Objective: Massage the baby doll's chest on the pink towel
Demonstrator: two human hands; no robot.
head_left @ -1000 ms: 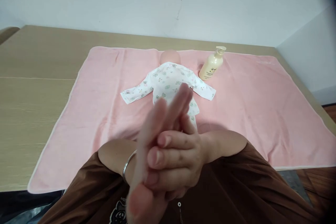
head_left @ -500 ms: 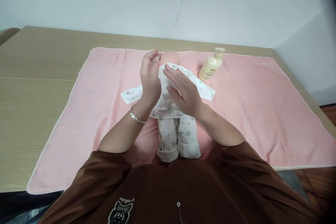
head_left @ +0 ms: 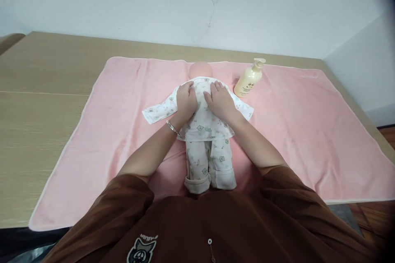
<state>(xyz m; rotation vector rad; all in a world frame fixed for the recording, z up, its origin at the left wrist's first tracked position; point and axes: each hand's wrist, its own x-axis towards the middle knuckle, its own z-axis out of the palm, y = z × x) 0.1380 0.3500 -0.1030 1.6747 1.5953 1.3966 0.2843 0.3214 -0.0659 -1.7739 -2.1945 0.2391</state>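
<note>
A baby doll [head_left: 202, 129] lies stretched out on a pink blanket, wearing a white printed long-sleeved top and matching trousers [head_left: 222, 157] with turned-up cuffs. Its smooth bald head [head_left: 200, 70] points away from me; no face shows. My left hand [head_left: 186, 100] rests on the left side of the doll's upper body, below the shoulder, fingers laid along the cloth. On the opposite side my right hand [head_left: 219, 100] lies flat on the top, thumb apart from the fingers. Neither hand grips anything. The doll's sleeves spread out to both sides, partly covered by my hands and forearms.
A cream pump bottle [head_left: 248, 80] leans on the pink blanket [head_left: 308, 131], right of the doll's shoulder. Under the blanket is a wooden table [head_left: 46, 131], set against a white wall [head_left: 123, 4]. A brown rounded edge [head_left: 10, 42] shows at far left.
Both hands were raised above the doll with palms turned partly toward each other. They have come down and now rest on its upper body. Doll and bottle stay in place.
</note>
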